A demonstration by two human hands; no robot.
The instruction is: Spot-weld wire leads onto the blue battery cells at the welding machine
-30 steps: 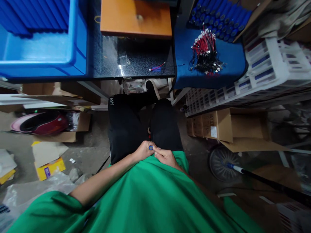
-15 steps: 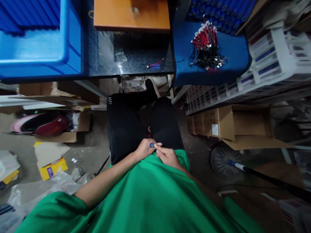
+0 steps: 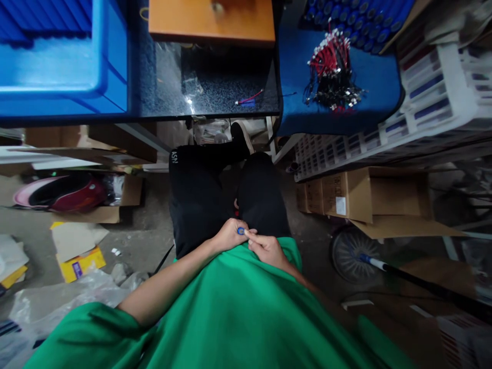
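Observation:
In my lap, my left hand (image 3: 229, 236) is closed around a small blue cylindrical battery cell (image 3: 241, 231), whose round end faces up between the fingers. My right hand (image 3: 267, 249) meets it from the right, thumb and finger pinched together against the edge of that end. Whatever lies between those right fingertips is too small to make out. Both hands rest close to the green shirt, over the dark trousers. Most of the cell's length is hidden inside my left hand.
Ahead is a dark bench (image 3: 154, 102) with an orange drawer box (image 3: 211, 23) and a red-black wire (image 3: 249, 97). A blue crate (image 3: 111, 66) stands left. To the right lie a bundle of connector wires (image 3: 332, 66), several blue cells (image 3: 357, 20), a white basket (image 3: 446, 77), a carton (image 3: 353, 197) and a fan (image 3: 355, 256).
The view has shifted slightly, so the bench items sit a little differently in the picture. My hands keep nearly the same pose around the cell.

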